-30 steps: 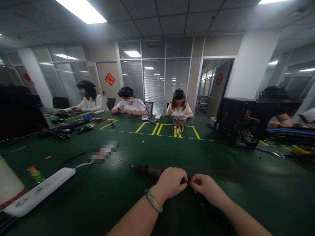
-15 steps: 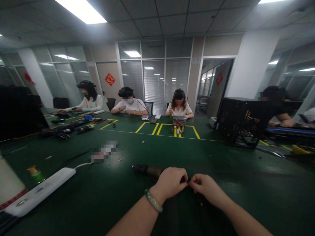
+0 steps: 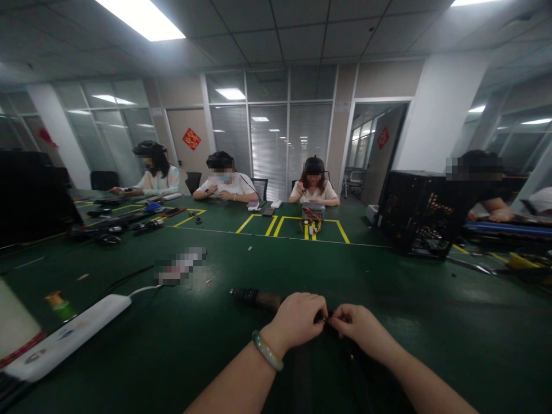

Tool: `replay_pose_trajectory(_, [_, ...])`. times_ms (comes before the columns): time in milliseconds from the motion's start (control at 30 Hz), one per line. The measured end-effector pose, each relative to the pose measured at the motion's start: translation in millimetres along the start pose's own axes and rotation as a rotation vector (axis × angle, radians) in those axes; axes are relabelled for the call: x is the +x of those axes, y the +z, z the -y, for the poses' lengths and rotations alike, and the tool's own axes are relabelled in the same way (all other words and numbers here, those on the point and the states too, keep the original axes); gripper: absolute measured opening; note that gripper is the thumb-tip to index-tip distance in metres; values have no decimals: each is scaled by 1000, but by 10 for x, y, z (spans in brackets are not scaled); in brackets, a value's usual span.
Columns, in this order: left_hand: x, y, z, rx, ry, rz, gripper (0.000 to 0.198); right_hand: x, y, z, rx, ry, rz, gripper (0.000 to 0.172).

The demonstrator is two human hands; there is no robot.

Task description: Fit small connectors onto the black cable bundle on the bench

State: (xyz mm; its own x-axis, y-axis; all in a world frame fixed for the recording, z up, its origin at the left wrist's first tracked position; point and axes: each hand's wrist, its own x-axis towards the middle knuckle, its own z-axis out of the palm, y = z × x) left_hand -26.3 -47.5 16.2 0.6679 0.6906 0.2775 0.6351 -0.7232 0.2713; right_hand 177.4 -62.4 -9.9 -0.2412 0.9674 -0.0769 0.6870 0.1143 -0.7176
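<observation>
My left hand (image 3: 297, 319), with a green bangle on the wrist, is closed in a pinch above the green table. Its fingertips nearly meet those of my right hand (image 3: 360, 328), which also pinches. Between them is something small and dark, too hidden to name. A dark rod-shaped tool (image 3: 263, 299) with a black collar and a narrow tip lies on the table, its right end hidden behind my left hand. Under my right hand, a dark strip-like thing (image 3: 351, 356) runs towards me, hard to make out against the table.
A white power strip (image 3: 73, 333) lies at left beside a green spool (image 3: 62, 306). Black cables and parts (image 3: 107, 227) are at the far left. A black computer case (image 3: 425, 213) stands at right. Several people sit around the table, one behind a metal box with coloured wires (image 3: 313, 214).
My hands stay almost in place, still pinching close together. The view has shifted very slightly. At the far left, a person's hand has moved a little to the right.
</observation>
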Motion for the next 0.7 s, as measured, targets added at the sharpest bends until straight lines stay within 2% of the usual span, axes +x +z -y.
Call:
replay_pose_trajectory(233, [-8, 10, 2, -15, -10, -20, 9, 34, 15, -65, 1, -4, 7, 22])
replay_pose_trajectory(467, [2, 42, 20, -26, 1, -44, 10, 29, 26, -16, 0, -25, -26, 22])
replay_pose_trajectory(700, [18, 23, 4, -21, -14, -5, 13, 15, 15, 6, 5, -2, -18, 21])
